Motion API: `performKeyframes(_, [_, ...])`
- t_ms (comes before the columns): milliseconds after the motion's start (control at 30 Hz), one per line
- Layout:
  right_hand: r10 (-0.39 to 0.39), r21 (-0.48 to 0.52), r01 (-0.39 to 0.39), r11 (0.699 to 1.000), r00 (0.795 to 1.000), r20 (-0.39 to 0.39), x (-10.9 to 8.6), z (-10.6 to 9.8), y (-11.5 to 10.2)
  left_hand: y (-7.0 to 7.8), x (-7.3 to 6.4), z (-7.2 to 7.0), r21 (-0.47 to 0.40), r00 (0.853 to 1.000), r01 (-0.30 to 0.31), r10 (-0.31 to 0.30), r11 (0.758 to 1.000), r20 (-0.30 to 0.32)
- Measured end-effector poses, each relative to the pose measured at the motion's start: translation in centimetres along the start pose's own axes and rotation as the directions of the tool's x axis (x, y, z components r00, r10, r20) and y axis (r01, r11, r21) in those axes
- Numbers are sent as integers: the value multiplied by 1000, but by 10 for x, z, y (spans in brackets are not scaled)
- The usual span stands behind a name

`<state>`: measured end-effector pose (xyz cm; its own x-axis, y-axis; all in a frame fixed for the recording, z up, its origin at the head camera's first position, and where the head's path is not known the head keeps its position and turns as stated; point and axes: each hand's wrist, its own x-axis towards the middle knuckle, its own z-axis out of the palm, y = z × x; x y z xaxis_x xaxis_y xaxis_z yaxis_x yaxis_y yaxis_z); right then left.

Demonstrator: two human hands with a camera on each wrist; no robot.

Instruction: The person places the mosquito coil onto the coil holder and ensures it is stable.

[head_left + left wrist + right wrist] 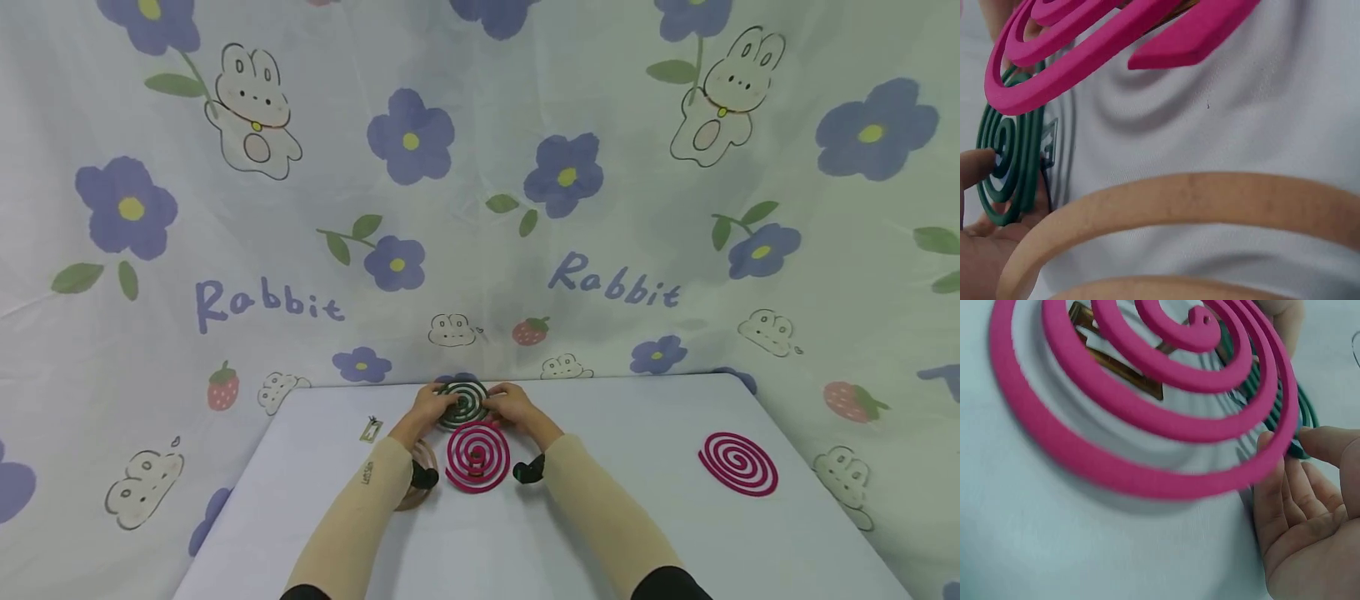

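Observation:
Both hands are at a dark green mosquito coil (463, 403) near the table's back edge. My left hand (432, 407) pinches its left side, thumb on the front face and fingers behind, as the left wrist view shows. On the opposite side my right hand (513, 403) pinches the rim between thumb and fingers. A pink mosquito coil (453, 454) sits just in front, raised above the table over a brass-coloured metal stand (1125, 374). Beneath the left wrist is a brown coil (1210, 197), partly hidden by the forearm in the head view.
A second pink coil (738, 464) lies at the table's right side. Left of the hands is a small flat metal stand (371, 429). Behind the white table (637, 433) hangs a cloth (480, 233) printed with rabbits and flowers.

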<state>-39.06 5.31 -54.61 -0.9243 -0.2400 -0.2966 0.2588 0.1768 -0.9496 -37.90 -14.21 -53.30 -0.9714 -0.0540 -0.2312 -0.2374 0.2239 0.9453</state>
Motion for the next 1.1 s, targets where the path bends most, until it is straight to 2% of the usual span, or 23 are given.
performKeyframes(267, [21, -33, -21, 999, 1000, -4, -9, -11, 3, 2, -6, -7, 19, 1000, 23, -23, 1000, -1])
performKeyframes(500, [10, -39, -11, 999, 1000, -19, -22, -28, 1, 9, -7, -17, 109, 997, 12, -4, 994, -76])
performKeyframes(600, [-5, -54, 2, 999, 999, -43, -28, -38, -1, 15, -10, -22, 133, 996, 3, 9, 991, -90])
performKeyframes(833, [-63, -159, 48, 986, 993, -95, -49, -59, -9, 37, -29, -36, 24, 1000, -26, 26, 999, 2])
performKeyframes(967, [-88, -197, 70, 978, 993, -81, -62, -75, -14, 44, -37, -44, 12, 998, -49, 49, 999, 31])
performKeyframes(1100, [-111, -248, 94, 964, 992, -54, -78, -94, -19, 50, -48, -51, 3, 997, -70, 70, 998, 32])
